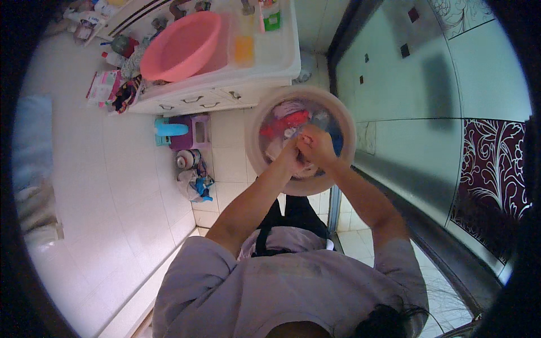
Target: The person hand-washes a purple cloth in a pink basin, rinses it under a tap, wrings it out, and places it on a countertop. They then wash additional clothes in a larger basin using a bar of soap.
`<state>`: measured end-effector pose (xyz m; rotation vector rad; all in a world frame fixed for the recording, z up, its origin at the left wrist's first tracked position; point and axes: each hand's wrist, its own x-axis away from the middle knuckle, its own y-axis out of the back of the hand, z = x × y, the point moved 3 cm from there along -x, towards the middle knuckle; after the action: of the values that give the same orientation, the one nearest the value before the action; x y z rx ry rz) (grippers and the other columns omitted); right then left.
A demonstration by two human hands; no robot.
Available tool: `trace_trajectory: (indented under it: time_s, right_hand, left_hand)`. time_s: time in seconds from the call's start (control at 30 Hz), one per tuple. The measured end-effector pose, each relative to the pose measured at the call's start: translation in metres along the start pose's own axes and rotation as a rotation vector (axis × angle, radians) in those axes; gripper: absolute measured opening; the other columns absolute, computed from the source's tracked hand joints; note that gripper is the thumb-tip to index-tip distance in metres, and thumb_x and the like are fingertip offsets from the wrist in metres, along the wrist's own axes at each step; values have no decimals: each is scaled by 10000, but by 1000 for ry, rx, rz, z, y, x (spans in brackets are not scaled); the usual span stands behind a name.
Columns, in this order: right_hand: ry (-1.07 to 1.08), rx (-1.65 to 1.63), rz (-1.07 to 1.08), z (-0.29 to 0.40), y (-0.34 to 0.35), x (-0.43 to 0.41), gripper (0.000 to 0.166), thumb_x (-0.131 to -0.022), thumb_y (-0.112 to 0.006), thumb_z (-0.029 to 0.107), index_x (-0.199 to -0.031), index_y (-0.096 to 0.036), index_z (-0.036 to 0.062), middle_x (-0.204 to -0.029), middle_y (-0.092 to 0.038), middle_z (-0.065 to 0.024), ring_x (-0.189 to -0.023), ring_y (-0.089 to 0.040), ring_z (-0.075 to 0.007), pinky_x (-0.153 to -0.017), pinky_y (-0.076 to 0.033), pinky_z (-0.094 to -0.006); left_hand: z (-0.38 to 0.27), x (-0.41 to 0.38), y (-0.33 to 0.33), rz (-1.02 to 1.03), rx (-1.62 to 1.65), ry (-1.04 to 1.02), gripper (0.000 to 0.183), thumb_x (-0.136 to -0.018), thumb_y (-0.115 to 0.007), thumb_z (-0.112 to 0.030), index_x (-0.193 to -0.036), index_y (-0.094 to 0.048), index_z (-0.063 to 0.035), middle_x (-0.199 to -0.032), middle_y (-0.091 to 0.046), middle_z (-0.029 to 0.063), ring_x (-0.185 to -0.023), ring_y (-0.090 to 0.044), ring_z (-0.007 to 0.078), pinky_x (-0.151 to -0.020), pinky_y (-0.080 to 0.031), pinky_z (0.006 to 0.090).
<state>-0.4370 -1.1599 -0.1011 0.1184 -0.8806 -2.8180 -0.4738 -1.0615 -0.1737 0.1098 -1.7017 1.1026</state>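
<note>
A large round pale pink tub stands before me, with wet clothes in water, among them a red garment and a pale one. My left hand and my right hand meet over the tub's middle. Both appear closed around a light-coloured piece of cloth, mostly hidden by my fingers. More light cloth lies just below them, and dark blue cloth lies at the tub's right side.
A white sink counter beyond the tub carries a pink basin tilted on its side. Left of the tub are a purple plastic stool and bagged items by the wall. A dark-framed glass panel rises at right.
</note>
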Motion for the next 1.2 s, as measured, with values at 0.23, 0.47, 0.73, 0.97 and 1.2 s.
trace_trajectory:
  time_s: [0.23, 0.47, 0.73, 0.97, 1.2]
  right_hand:
    - [-1026, -1307, -260, -41, -31, 56, 328, -803, -673, 166, -1064, -514, 49, -873, -583, -32, -836, -591, -176, -707, -508, -311]
    - [-815, -648, -537, 10, -29, 25, 258, -840, -642, 269, -784, -575, 26, -743, -602, -59, -647, -583, -169, -538, -451, -347]
    - [66, 111, -274, 92, -16, -5, 116, -659, -622, 95, -592, -546, 36, -617, -542, -137, -535, -540, -324, -467, -425, -390]
    - [299, 147, -94, 109, -7, -14, 84, -624, -654, 105, -590, -583, 76, -612, -554, -102, -545, -562, -295, -480, -467, -376]
    - [-506, -650, -409, 33, -17, -2, 240, -860, -599, 287, -734, -578, 83, -720, -557, 1, -663, -539, -146, -609, -432, -297]
  left_hand:
    - [-16, 18, 0, -38, -336, -346, 212, -898, -578, -300, -920, -589, -89, -835, -619, 35, -770, -616, 147, -619, -491, 303]
    - [7, 11, 22, 148, -24, -246, 234, -939, -502, -328, -987, -572, -110, -920, -618, 39, -821, -613, 160, -716, -506, 305]
    - [-12, -2, 24, 349, 43, 121, 329, -959, -415, -381, -1008, -579, -99, -1041, -589, 66, -1001, -577, 196, -839, -500, 339]
    - [-31, 14, 1, 178, -129, 181, 370, -943, -456, -402, -1076, -560, -73, -1062, -596, 86, -1009, -581, 214, -861, -495, 387]
    - [-63, 49, -13, 120, -249, 97, 426, -929, -490, -429, -1125, -544, -54, -1072, -602, 105, -1014, -586, 234, -865, -495, 435]
